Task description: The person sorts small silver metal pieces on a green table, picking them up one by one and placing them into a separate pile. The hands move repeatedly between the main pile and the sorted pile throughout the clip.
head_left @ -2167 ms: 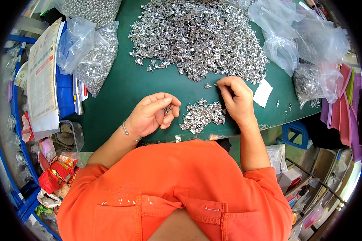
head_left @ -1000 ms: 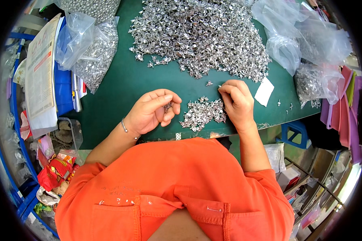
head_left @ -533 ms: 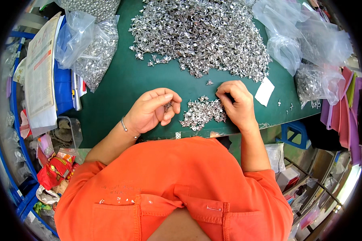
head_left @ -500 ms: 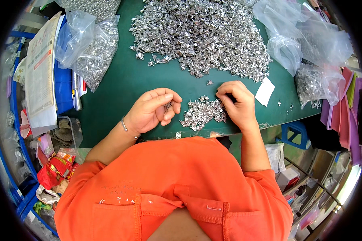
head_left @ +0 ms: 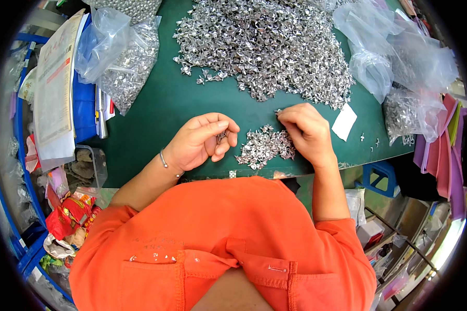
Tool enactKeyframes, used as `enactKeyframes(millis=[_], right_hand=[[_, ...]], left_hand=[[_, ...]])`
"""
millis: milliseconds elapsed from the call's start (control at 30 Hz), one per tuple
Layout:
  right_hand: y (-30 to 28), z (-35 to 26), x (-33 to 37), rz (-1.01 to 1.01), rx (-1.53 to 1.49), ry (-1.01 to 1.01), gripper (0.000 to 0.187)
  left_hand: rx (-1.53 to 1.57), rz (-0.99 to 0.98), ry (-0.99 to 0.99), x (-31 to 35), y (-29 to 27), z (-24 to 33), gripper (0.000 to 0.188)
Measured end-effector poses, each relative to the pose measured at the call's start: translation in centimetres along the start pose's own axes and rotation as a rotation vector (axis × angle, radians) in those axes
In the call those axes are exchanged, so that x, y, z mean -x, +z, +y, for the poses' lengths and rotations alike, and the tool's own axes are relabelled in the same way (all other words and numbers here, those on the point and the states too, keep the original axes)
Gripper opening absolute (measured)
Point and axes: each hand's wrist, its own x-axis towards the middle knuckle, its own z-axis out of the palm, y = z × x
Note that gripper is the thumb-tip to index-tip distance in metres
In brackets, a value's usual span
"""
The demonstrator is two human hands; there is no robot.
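Observation:
A small heap of shiny silvery metal pieces with pointed prongs (head_left: 264, 149) lies on the green table between my hands. To its left, my left hand (head_left: 205, 141) is turned partly palm up, its fingers curled round a few of these pieces (head_left: 221, 137). My right hand (head_left: 310, 133) is over the heap's right side, thumb and fingers pinched together. At its fingertips shows a single metal piece (head_left: 278, 111), partly covered by the fingers. Beyond both hands spreads a much larger pile of the same pieces (head_left: 264, 49).
Clear plastic bags of metal parts stand at the left (head_left: 132, 65) and right (head_left: 401, 111). A white paper slip (head_left: 344, 122) lies beside the large pile. Newspaper (head_left: 54, 83) rests over a blue bin (head_left: 84, 111). A blue stool (head_left: 379, 179) stands below the table's right edge.
My right hand's fingertips have moved to the single piece that lay apart between the pile and the heap. My left hand stays nearly still, still curled round its pieces.

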Motion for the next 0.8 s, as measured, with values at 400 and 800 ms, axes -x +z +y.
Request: enactKeyframes(millis=[400, 800], right_hand=[[1.2, -0.2, -0.4, 0.102, 0.098, 0.065, 0.018], [-0.8, 0.6, 0.6, 0.266, 0.008, 0.249, 0.013]], left_hand=[[0.004, -0.005, -0.008, 0.0, 0.0, 0.0, 0.027], [-0.005, -0.005, -0.003, -0.2, 0.0, 0.0, 0.027]])
